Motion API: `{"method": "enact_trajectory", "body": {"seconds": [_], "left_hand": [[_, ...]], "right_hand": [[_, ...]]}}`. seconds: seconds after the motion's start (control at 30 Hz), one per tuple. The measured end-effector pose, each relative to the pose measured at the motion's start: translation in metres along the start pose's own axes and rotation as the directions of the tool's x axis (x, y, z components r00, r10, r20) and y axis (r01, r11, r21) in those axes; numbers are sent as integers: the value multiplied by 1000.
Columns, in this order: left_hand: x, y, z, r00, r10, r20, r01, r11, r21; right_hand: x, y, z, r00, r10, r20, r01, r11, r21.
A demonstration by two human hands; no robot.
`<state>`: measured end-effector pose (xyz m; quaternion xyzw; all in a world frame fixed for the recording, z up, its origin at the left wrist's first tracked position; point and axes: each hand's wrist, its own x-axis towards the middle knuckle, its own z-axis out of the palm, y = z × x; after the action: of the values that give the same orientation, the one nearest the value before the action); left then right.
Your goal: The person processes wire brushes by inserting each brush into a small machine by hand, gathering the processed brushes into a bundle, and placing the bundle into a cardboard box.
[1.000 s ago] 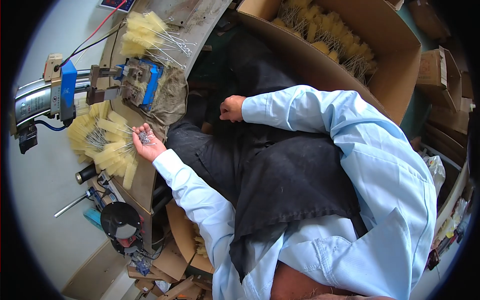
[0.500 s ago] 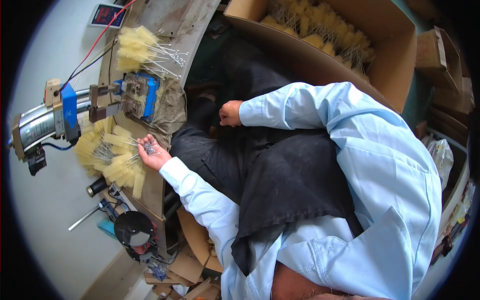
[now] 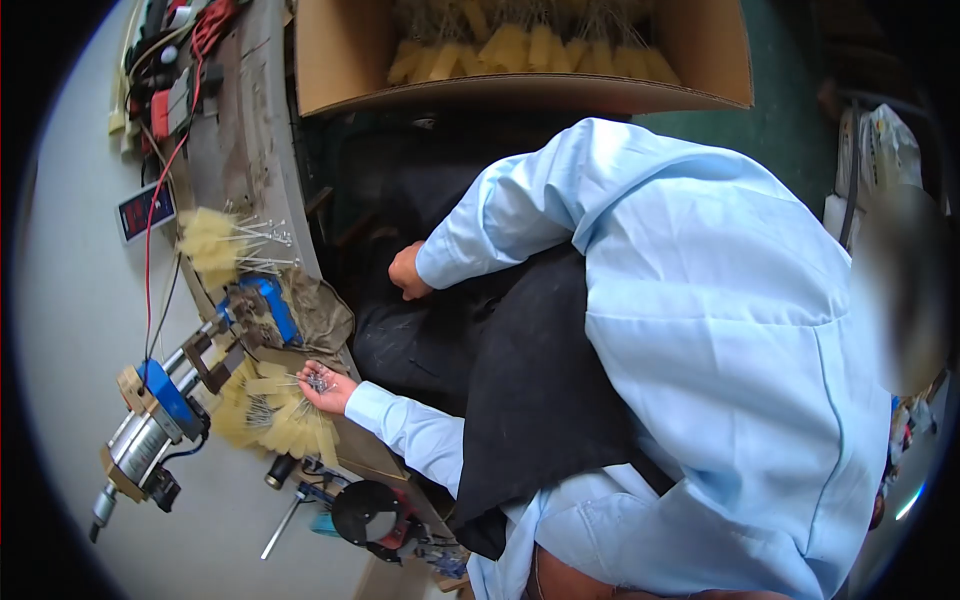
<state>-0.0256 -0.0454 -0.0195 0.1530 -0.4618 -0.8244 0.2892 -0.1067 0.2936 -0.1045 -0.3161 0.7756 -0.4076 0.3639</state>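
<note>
My left hand is cupped palm up at the bench edge, holding a small heap of thin, shiny metal pieces whose exact kind I cannot make out. Pale yellow brushes with wire stems lie fanned out beside it. My right hand is over my dark-clothed lap with its fingers curled in; whatever is inside them, if anything, is hidden. Between the two brush piles sits a blue-sided clamping fixture, joined to a metal cylinder. The second pile of yellow brushes lies beyond the fixture.
A large cardboard box filled with similar brushes stands at the top. A digital display unit, red cables and a red-and-grey device are along the far bench. A round black device sits at the lower bench end.
The view has turned and shifted, so the bench and fixture appear lower and the box farther left. My left hand still holds the metal pieces; my right hand stays curled over my lap.
</note>
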Motion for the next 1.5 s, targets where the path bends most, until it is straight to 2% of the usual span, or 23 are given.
{"method": "enact_trajectory", "body": {"seconds": [0.1, 0.23, 0.33, 0.53, 0.63, 0.73, 0.8, 0.87, 1.03, 1.13, 1.17, 1.2, 1.3, 1.4, 1.47, 1.5], "left_hand": [[3, 4, -1, 998, -27, -54, 32, 994, 107], [7, 8, -1, 996, -82, -46, 89, 980, 177], [9, 8, 0, 996, -59, -73, 73, 976, 206], [7, 6, 3, 993, -49, -104, 72, 970, 234], [4, 6, 1, 994, -32, -104, 55, 972, 229], [4, 3, 4, 994, -3, -112, 28, 974, 226], [5, 4, 3, 991, -37, -131, 67, 970, 234], [-1, 1, 10, 990, 18, -137, 10, 979, 203], [-12, -8, 32, 988, 47, -145, -25, 988, 154], [-15, -6, 38, 980, 23, -197, -6, 996, 90], [-12, -7, 34, 985, -4, -171, 15, 998, 63], [-13, -8, 34, 974, -7, -224, 19, 999, 50], [-18, -7, 37, 978, -35, -206, 32, 999, -17], [-31, -6, 40, 973, -30, -228, 0, 992, -129], [-53, 1, 55, 977, 22, -210, -48, 992, -119], [-65, 3, 64, 975, 49, -219, -74, 992, -105]], "right_hand": [[-10, -7, -10, 999, -22, 49, 21, 1000, 6], [-19, -5, -19, 997, -78, -23, 78, 997, 12], [-20, -7, -18, 992, -108, -59, 111, 993, 44], [-20, -5, -26, 994, -106, 3, 106, 992, 76], [-16, -2, -24, 990, -140, -14, 141, 988, 64], [-9, 3, -21, 994, -107, 39, 102, 989, 107], [-6, 6, -15, 997, -72, 29, 67, 987, 144], [-8, 6, -13, 995, -73, 74, 64, 990, 124], [-17, 10, -19, 997, -69, 20, 67, 996, 54], [-18, 2, -26, 999, 5, 39, -11, 984, 179], [-18, 0, -27, 998, -5, 56, -7, 979, 202], [-13, 5, -21, 998, -5, 62, -7, 980, 200], [-11, 4, -14, 995, 16, 103, -39, 975, 220], [-16, -9, -12, 993, -69, -98, 96, 947, 308], [-16, -36, -16, 971, -128, -203, 189, 930, 316], [-10, -54, -22, 972, -145, -183, 194, 937, 290]]}}
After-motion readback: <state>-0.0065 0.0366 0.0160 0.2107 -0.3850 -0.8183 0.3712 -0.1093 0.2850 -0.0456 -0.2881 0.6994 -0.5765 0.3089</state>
